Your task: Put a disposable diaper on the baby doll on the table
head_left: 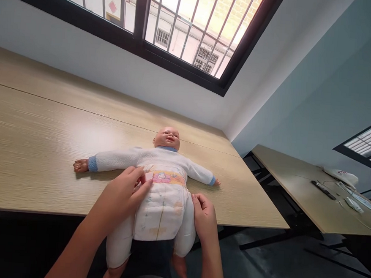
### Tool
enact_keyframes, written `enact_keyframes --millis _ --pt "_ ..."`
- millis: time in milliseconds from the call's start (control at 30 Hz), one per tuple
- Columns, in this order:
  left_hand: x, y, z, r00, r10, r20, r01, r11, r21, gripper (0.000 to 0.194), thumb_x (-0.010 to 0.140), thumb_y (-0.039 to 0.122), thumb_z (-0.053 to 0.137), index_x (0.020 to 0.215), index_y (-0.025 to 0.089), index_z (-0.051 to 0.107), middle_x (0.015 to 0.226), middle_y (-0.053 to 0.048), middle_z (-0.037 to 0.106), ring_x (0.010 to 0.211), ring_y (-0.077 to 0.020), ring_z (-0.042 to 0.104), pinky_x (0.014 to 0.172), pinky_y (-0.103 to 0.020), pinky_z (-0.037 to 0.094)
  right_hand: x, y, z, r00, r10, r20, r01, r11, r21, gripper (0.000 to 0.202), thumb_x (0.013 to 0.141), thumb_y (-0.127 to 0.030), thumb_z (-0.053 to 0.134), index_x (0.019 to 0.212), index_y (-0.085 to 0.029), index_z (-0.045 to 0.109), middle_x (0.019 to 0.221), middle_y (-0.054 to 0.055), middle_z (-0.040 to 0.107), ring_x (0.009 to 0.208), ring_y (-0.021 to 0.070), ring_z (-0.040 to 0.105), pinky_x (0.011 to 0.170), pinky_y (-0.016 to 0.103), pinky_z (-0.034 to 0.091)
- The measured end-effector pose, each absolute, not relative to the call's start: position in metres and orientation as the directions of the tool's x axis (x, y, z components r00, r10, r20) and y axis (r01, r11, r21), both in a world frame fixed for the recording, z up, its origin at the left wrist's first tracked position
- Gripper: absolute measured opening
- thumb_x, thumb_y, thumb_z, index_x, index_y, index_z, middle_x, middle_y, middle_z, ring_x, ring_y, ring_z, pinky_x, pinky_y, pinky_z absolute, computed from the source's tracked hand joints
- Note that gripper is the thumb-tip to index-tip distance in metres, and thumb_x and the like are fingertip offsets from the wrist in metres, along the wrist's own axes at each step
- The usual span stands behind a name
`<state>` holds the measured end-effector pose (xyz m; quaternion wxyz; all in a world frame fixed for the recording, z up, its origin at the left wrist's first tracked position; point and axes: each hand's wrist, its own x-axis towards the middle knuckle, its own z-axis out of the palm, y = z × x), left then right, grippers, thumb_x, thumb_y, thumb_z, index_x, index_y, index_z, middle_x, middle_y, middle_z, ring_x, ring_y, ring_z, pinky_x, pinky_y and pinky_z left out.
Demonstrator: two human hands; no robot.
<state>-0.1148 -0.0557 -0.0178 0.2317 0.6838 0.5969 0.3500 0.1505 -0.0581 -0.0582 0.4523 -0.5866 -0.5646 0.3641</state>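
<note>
A baby doll (167, 138) in a white top with blue cuffs lies on its back at the near edge of the table, legs hanging over it. Around its hips is a white diaper (159, 213) with an orange and pink printed band across the front. My left hand (126, 190) pinches the diaper's fastening tab at the left end of that band. By the doll's hip on the other side, my right hand (204, 214) has its fingers curled together, touching the edge of the diaper and the leg; what lies between the fingertips is hidden.
The doll lies on a wooden table (39, 145) set against the wall under a barred window (187, 24). At the right, a second table (285, 171) bears a dark bar-shaped object (323, 189), cables and a white bag (341, 176). A floor gap separates the tables.
</note>
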Motion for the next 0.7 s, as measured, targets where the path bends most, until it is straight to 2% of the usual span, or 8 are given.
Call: enact_keyframes --millis 133,233,333,500,700 --pt "-0.122 -0.06 -0.028 0.018 0.985 0.171 0.591 -0.148 0.793 0.042 0.102 0.062 0.048 0.09 0.023 0.059 0.097 -0.004 0.063 0.089 -0.0237 0.062 0.075 -0.034 0.046 0.152 -0.059 -0.058 0.066 0.991 0.116 0.323 0.088 -0.942 0.041 0.099 -0.054 0.055 0.081 -0.018 0.062 0.075 0.0 0.057 0.073 0.0173 0.049 0.066 0.027 0.04" --pt "-0.121 -0.062 -0.031 -0.063 0.987 0.15 0.584 -0.086 0.808 0.046 0.098 0.068 0.052 0.094 0.023 0.062 0.098 -0.003 0.066 0.09 -0.0244 0.062 0.075 -0.034 0.046 0.152 -0.061 -0.056 0.094 0.986 0.139 0.304 0.104 -0.947 0.039 0.096 -0.054 0.059 0.081 -0.018 0.063 0.077 0.002 0.061 0.073 0.018 0.052 0.066 0.028 0.042" --pt "-0.112 -0.059 -0.028 -0.111 0.975 0.191 0.619 -0.082 0.781 0.048 0.095 0.069 0.054 0.087 0.022 0.059 0.091 -0.002 0.066 0.086 -0.0237 0.061 0.073 -0.034 0.044 0.147 -0.061 -0.048 0.127 0.979 0.161 0.268 0.123 -0.956 0.038 0.093 -0.054 0.063 0.081 -0.018 0.064 0.078 0.002 0.063 0.074 0.0186 0.055 0.067 0.028 0.044" --pt "-0.098 -0.045 -0.025 -0.144 0.97 0.198 0.705 -0.041 0.708 0.045 0.096 0.061 0.053 0.074 0.023 0.046 0.072 0.001 0.058 0.07 -0.02 0.053 0.065 -0.033 0.036 0.131 -0.045 -0.032 0.076 0.986 0.15 0.189 0.134 -0.973 0.032 0.089 -0.049 0.07 0.092 -0.017 0.065 0.086 0.003 0.065 0.083 0.0201 0.06 0.075 0.03 0.048" --pt "-0.093 -0.04 -0.027 -0.116 0.976 0.183 0.789 -0.021 0.614 0.035 0.102 0.044 0.043 0.074 0.023 0.039 0.07 0.002 0.055 0.068 -0.0193 0.051 0.064 -0.033 0.031 0.126 -0.016 -0.04 -0.005 0.998 0.066 0.208 0.066 -0.976 0.037 0.084 -0.051 0.074 0.081 -0.02 0.054 0.075 -0.003 0.05 0.071 0.0149 0.045 0.067 0.028 0.039"
